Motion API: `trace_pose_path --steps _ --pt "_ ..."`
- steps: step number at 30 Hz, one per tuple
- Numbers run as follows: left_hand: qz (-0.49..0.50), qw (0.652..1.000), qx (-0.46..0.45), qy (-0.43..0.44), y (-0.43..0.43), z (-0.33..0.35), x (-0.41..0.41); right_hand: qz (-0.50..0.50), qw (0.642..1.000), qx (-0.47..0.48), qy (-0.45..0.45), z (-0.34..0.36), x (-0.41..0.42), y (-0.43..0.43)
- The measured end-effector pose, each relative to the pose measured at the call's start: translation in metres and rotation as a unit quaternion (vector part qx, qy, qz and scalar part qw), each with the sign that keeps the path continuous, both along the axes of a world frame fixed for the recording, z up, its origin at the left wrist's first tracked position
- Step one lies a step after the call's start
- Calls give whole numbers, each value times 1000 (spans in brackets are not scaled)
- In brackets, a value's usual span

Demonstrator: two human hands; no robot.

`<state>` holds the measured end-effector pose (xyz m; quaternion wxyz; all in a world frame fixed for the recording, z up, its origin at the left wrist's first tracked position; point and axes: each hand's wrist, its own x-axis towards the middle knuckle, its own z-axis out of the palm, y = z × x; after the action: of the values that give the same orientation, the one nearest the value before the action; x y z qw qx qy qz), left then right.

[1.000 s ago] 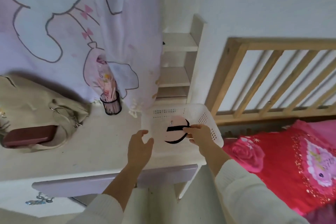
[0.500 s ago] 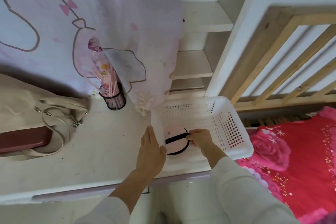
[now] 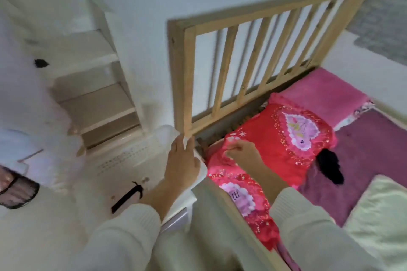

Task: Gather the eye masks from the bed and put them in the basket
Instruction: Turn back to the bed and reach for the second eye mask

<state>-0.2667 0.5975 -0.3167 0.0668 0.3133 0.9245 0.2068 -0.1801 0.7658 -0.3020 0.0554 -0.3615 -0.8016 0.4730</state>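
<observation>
The white perforated basket (image 3: 123,156) stands on the white desk beside the bed. Inside it lies an eye mask (image 3: 127,196); only its black strap shows clearly, the pale pad is washed out. My left hand (image 3: 182,160) rests flat on the basket's right rim, fingers extended. My right hand (image 3: 242,154) hovers over the red pillow (image 3: 275,138) on the bed, fingers loosely curled and holding nothing. A black soft item (image 3: 330,167) lies on the purple bedding to the right of the pillow, too blurred to identify.
A wooden slatted headboard (image 3: 253,57) rises behind the pillow. White shelves (image 3: 94,99) stand behind the basket. A black mesh pen holder (image 3: 17,191) sits at the left edge. A pale cushion (image 3: 378,215) and a pink blanket (image 3: 319,94) lie on the bed.
My right hand let go of the eye mask in the basket and moved right over the red pillow. My view swung right towards the bed. My left hand now lies on the basket's right rim.
</observation>
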Motion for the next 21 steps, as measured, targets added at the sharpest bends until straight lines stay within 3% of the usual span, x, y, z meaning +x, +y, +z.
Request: trace_pose_path --steps 6,13,21 --pt "-146 988 -17 -54 179 -27 78 -154 985 -43 -59 -24 125 142" --pt "-187 971 -69 -134 339 -89 158 -237 959 -53 -146 -92 234 299" --pt "-264 950 -139 -88 475 -182 157 -277 929 -109 -218 -199 274 419"
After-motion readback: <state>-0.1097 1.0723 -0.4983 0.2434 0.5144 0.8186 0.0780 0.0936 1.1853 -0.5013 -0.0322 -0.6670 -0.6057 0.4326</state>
